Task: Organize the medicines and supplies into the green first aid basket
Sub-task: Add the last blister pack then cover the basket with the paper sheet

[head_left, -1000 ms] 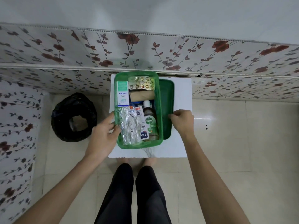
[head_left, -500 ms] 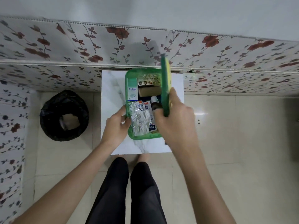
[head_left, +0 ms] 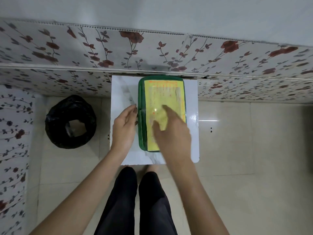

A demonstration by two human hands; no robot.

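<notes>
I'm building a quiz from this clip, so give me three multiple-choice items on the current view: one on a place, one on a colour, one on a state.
1. Where does the black bin bag stand?
A. On the floor, left of the white table
B. On the white table
C. Right of the white table

2. What colour is the label on the lid?
A. Red
B. Yellow
C. Blue

3. How is the green first aid basket now?
A. Open, with its contents showing
B. Tipped on its side
C. Covered by its lid

Answers: 1 A, the bag sits on the tiles beside the table. 2 B, the label is yellow. 3 C, the lid lies flat over the basket, with the right hand on it and the left hand at its edge.
</notes>
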